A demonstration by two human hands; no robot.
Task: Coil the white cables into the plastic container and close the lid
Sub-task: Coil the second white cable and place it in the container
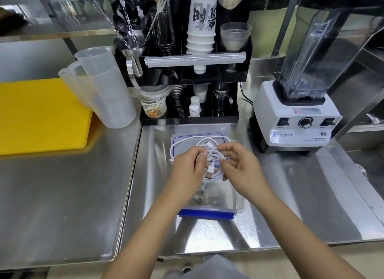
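Two hands, the left hand (187, 166) and the right hand (239, 164), have their fingers curled and pinching a loose bundle of thin white charging cables (209, 154) just above the clear rectangular plastic container (239, 204) with a blue latch, its lid (197, 136) lying beyond the fingertips on the steel worktop (83, 195). Light, limp and springy, the loops will likely uncoil if released. Best gripped across the gathered strands, not by the dangling USB plug (209, 171) between the fingers.

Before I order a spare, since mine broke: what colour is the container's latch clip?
Blue; the latch clip on the container shows best in the head view.
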